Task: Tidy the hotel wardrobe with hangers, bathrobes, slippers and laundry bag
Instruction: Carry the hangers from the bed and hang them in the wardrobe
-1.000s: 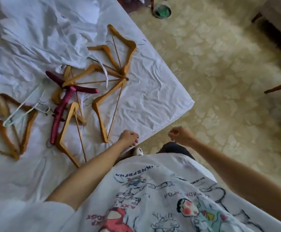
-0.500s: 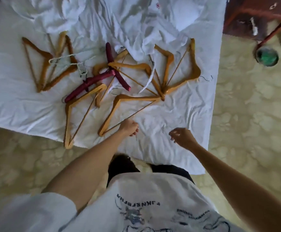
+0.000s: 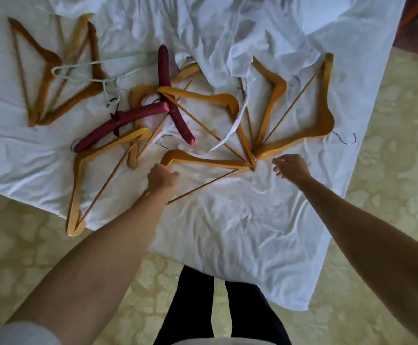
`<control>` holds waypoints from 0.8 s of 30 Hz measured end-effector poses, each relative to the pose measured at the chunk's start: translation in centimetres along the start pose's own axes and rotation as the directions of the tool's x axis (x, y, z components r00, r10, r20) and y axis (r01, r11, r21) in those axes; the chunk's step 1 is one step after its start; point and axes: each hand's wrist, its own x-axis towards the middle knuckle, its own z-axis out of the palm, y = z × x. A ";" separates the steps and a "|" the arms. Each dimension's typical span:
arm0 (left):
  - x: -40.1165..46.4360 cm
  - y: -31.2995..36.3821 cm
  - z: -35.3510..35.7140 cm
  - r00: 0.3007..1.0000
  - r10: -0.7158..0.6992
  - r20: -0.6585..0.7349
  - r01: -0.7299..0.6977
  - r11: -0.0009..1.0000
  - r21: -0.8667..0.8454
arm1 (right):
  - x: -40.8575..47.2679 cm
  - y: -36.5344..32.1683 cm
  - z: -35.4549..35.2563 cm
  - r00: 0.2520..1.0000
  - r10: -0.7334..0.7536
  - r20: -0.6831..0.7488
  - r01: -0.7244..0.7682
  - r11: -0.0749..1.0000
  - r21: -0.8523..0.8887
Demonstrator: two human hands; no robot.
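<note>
Hands further up the sheet (image 3: 240, 232) than before — left hand (image 3: 162, 179) gripping nearest wooden hanger (image 3: 203, 162); right hand (image 3: 291, 166) loosely curled, empty, just beside hanger's tip.

I see glossy varnished wood on the hanger (image 3: 203, 161) under my left hand (image 3: 163, 179), w/ thin bare-wood rods. Just beyond it the two padded hangers (image 3: 128, 118) look like dark red satin cloth, slight sheen; far left of them, a pale wire hanger (image 3: 83, 70), prob. coated. Sheet (image 3: 240, 232) below my right hand (image 3: 291, 166) is matt white cloth, creased.
</note>
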 end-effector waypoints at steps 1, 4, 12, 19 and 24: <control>1.5 -0.4 0.5 0.999 -0.038 -0.006 0.038 0.998 0.058 | 1.3 -0.2 0.6 0.995 0.023 -0.093 -0.023 1.000 -0.001; 5.5 -1.5 2.4 0.994 -0.103 0.041 0.095 0.984 0.151 | 5.0 -0.9 2.1 0.936 0.151 -0.317 -0.120 0.986 0.115; 11.7 -4.7 6.3 0.999 -0.039 0.033 0.040 0.999 -0.035 | 12.8 -1.7 5.9 0.879 0.428 -0.211 -0.221 0.758 0.614; 3.7 -6.0 0.7 0.954 -0.015 0.300 0.107 0.951 -0.291 | 2.6 -1.8 1.2 0.846 0.512 -0.149 -0.203 0.568 0.797; -6.6 -4.7 -4.0 0.898 0.067 0.434 0.169 0.859 -0.483 | -9.3 -2.3 -1.8 0.914 0.357 -0.191 -0.084 0.629 0.773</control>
